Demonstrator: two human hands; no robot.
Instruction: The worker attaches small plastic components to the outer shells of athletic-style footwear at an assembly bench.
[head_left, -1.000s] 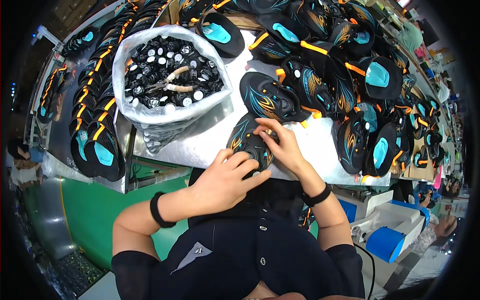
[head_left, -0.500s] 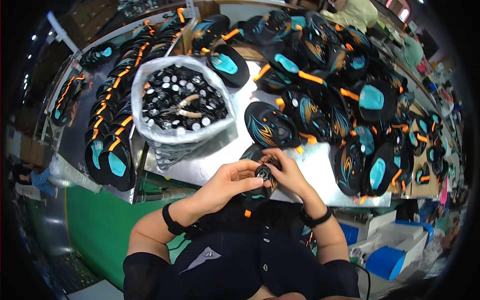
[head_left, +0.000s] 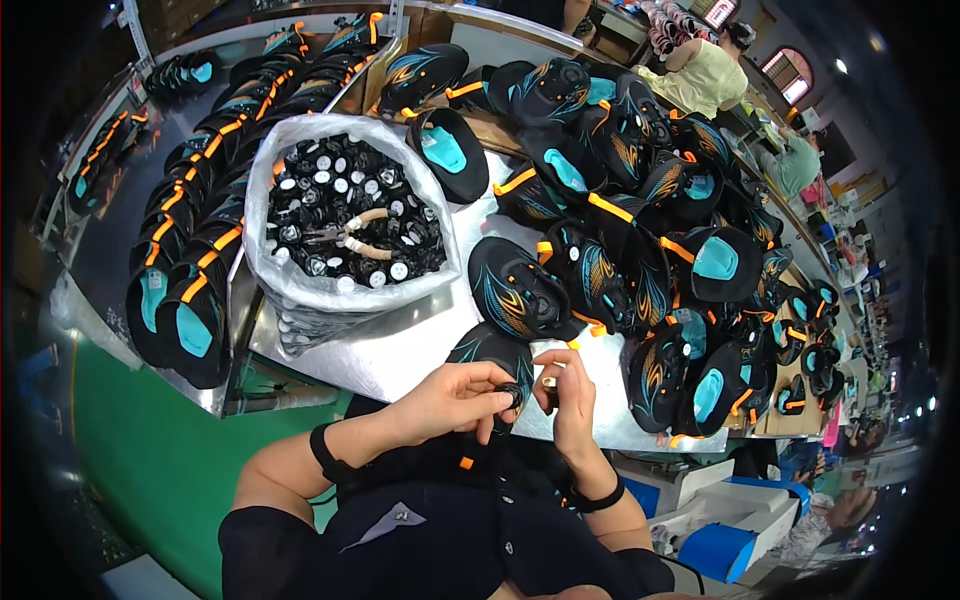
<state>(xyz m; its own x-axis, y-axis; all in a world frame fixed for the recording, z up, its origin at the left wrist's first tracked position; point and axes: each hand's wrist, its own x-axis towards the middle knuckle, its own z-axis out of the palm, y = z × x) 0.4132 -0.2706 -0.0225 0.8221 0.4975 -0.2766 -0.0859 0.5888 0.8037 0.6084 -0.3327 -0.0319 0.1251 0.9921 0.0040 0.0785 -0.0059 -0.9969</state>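
Observation:
Pinched between the thumb and fingers of my left hand point(head_left: 455, 403) is a small black dial point(head_left: 510, 393). It sits over a black shoe upper point(head_left: 492, 350) with teal lines, which lies at the table's near edge, partly behind my hands. An orange tab point(head_left: 466, 463) hangs below, against my dark shirt. Just to the right, apart from the left, my right hand point(head_left: 572, 400) is raised with its fingers curled together. A small pale spot shows at its fingertips; what it is I cannot make out. Farther out lies another black upper point(head_left: 515, 290) with orange and teal patterning.
A clear plastic bag point(head_left: 265, 260) of black dials, many with white discs, stands left of centre; pliers point(head_left: 365, 235) with wrapped handles lie on top. Rows of shoe uppers point(head_left: 205, 255) line the left. More uppers point(head_left: 630, 215) heap up at right. People point(head_left: 705, 75) work beyond.
My right hand has drawn away from my left, leaving a gap between them. The left still holds the dial. The whole view has shifted, with the table things now lower and slightly left.

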